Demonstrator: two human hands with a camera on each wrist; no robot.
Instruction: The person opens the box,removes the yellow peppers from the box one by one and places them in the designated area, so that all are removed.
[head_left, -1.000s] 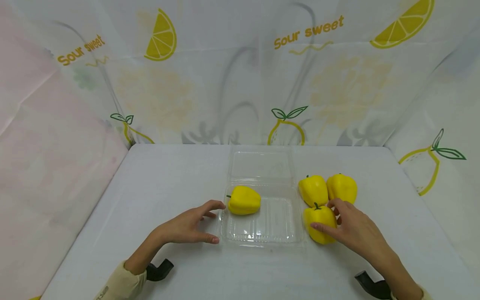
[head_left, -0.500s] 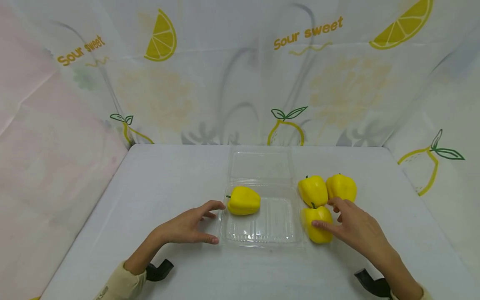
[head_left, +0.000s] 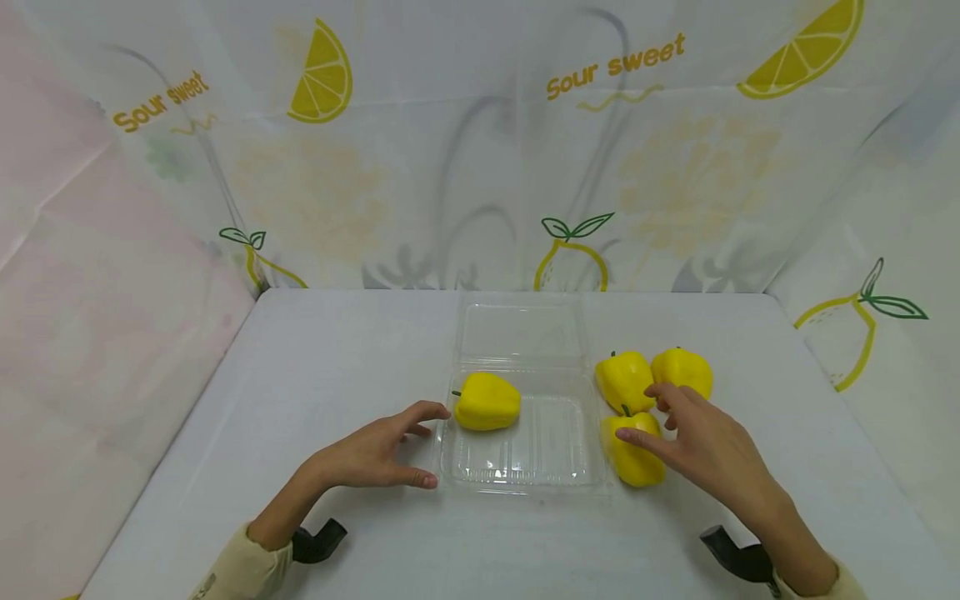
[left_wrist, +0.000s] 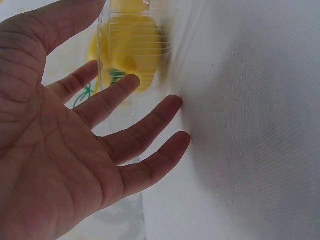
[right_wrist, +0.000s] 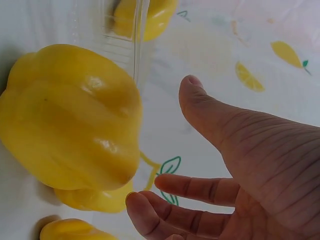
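A yellow bell pepper (head_left: 487, 402) lies on its side in the back left of a clear plastic clamshell container (head_left: 525, 467), its green stem pointing left. My left hand (head_left: 367, 450) is beside the container's left edge, fingers spread around nothing; the left wrist view shows its bare palm. Over a second bell pepper (head_left: 636, 467), just right of the container, hovers my right hand (head_left: 708, 442). In the right wrist view that pepper (right_wrist: 70, 115) sits apart from the thumb and fingers, which hold nothing. Two more bell peppers, one behind it (head_left: 624, 382) and one farther right (head_left: 684, 368), stand close together.
The container's lid (head_left: 521, 329) is folded back flat behind its base. A white cloth covers the table (head_left: 337, 350), and lemon-printed curtains (head_left: 420, 167) hang at the back and sides. Black curved mounts (head_left: 318, 542) stick out at both wrists.
The front right pepper has shifted slightly left, against the container's side. My right hand has come off it, rising a little with thumb and fingers apart. The left hand has stayed still.
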